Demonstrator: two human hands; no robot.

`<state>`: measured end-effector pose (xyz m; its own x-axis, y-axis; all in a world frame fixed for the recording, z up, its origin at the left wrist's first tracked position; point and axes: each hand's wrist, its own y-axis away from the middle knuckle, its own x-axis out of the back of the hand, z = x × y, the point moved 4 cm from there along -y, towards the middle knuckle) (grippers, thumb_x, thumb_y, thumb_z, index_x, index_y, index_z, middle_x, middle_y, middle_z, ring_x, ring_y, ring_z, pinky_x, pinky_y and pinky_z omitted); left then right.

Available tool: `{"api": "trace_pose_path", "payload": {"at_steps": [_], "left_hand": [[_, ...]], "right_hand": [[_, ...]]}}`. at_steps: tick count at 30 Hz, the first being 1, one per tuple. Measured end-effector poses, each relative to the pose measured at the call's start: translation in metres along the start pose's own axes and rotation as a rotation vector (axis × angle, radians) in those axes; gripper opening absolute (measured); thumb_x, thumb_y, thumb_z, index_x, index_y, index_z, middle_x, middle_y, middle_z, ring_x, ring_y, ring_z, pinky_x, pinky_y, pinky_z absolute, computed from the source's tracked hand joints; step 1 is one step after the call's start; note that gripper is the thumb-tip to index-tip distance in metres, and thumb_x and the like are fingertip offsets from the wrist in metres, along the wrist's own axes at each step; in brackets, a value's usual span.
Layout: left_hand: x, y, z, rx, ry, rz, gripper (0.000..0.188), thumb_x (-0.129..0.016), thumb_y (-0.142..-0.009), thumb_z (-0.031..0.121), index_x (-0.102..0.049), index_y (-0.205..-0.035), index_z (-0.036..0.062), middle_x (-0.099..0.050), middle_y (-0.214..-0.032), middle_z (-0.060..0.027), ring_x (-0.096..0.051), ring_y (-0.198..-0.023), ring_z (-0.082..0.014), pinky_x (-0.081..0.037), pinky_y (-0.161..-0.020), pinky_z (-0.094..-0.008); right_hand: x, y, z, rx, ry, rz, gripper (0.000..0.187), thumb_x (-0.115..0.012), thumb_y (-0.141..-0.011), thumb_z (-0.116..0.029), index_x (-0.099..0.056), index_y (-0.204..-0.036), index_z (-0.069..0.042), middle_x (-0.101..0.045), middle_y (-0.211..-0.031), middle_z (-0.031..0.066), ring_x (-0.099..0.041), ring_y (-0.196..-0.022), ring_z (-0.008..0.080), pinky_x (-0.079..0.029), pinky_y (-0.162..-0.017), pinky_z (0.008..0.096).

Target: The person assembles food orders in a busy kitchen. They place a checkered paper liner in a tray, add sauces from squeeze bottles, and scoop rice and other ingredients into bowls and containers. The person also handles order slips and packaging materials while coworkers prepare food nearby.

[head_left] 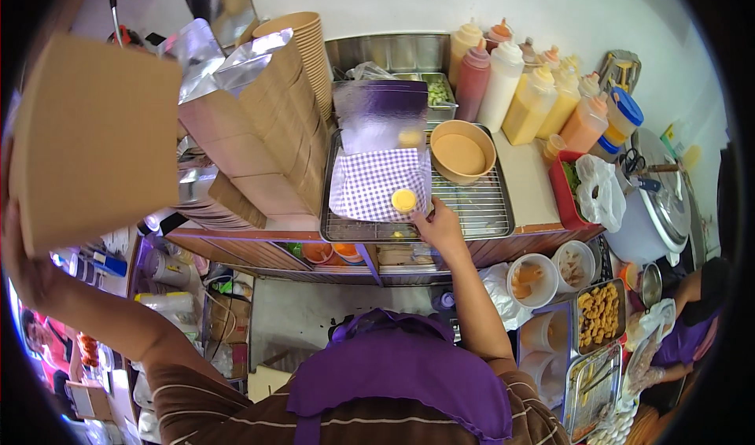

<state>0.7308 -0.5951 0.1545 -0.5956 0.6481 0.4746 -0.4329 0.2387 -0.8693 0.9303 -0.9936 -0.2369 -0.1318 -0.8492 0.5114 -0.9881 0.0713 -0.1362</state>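
At the far left, my left hand [27,260] grips a large brown cardboard box [98,142] from below, its fingers partly hidden. An opened takeaway box [377,107] with a silvery lid lies on a wire rack in a metal tray [499,217]. Purple-and-white checked paper [366,181] lines it, and a small cup of yellow sauce [403,201] sits on the paper. My right hand [442,228] pinches the near right corner of this box, close to the sauce cup. Just right of the box stands a round brown paper bowl [462,152].
Stacked folded cartons [259,138] and nested paper bowls [311,44] rise left of the tray. Squeeze bottles [531,103] crowd the back right, beside a red bin [568,189] and a big pot [649,209]. Fried pieces fill a tray [599,315]; another person's arm [668,374] is at right.
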Motion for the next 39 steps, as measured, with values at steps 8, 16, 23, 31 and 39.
{"api": "trace_pose_path", "payload": {"at_steps": [8, 16, 23, 31, 39], "left_hand": [[-0.002, 0.127, 0.055, 0.525, -0.09, 0.017, 0.065, -0.066, -0.07, 0.027, -0.043, -0.117, -0.0107, -0.046, -0.116, -0.0209, -0.044, -0.11, -0.0257, -0.03, -0.095, -0.0336], [-0.009, 0.2, 0.054, 0.717, 0.122, -0.179, 0.056, -0.074, -0.058, 0.026, -0.056, -0.099, -0.0074, -0.057, -0.091, -0.0176, -0.054, -0.077, -0.0202, -0.04, -0.067, -0.0267], [-0.013, 0.227, 0.037, 0.835, 0.15, -0.174, 0.056, -0.073, -0.06, 0.025, -0.055, -0.102, -0.007, -0.057, -0.091, -0.0155, -0.053, -0.076, -0.0196, -0.039, -0.066, -0.0264], [-0.023, 0.216, 0.018, 0.876, 0.211, -0.237, 0.06, -0.072, -0.065, 0.029, -0.05, -0.109, -0.0067, -0.051, -0.103, -0.0161, -0.05, -0.094, -0.0214, -0.036, -0.081, -0.0286], [-0.034, 0.203, 0.021, 0.848, 0.216, -0.375, 0.059, -0.07, -0.067, 0.03, -0.05, -0.109, -0.0059, -0.051, -0.1, -0.0143, -0.05, -0.09, -0.0205, -0.037, -0.078, -0.0277]], "right_hand": [[-0.007, -0.03, 0.014, -0.141, -0.246, 0.037, 0.02, -0.04, -0.081, -0.003, -0.053, -0.091, 0.008, -0.06, -0.061, 0.0174, -0.062, -0.052, 0.0208, -0.049, -0.044, 0.0305], [0.028, -0.024, 0.054, -0.266, -0.485, -0.131, 0.023, -0.037, -0.084, -0.003, -0.048, -0.102, 0.007, -0.06, -0.08, 0.0154, -0.064, -0.064, 0.0206, -0.053, -0.053, 0.0268], [-0.018, -0.051, 0.035, -0.17, -0.358, -0.035, 0.019, -0.045, -0.084, -0.009, -0.051, -0.094, 0.005, -0.061, -0.077, 0.0136, -0.063, -0.06, 0.0188, -0.051, -0.051, 0.0261], [-0.059, -0.099, 0.022, 0.074, 0.185, 0.001, 0.03, -0.05, -0.085, -0.02, -0.052, -0.097, 0.007, -0.06, -0.064, 0.012, -0.061, -0.053, 0.02, -0.048, -0.049, 0.0291], [0.123, -0.129, 0.103, -0.225, 0.475, 0.718, 0.043, -0.062, -0.07, -0.027, -0.057, -0.1, 0.004, -0.059, -0.092, 0.0211, -0.056, -0.089, 0.0333, -0.043, -0.076, 0.0365]]}}
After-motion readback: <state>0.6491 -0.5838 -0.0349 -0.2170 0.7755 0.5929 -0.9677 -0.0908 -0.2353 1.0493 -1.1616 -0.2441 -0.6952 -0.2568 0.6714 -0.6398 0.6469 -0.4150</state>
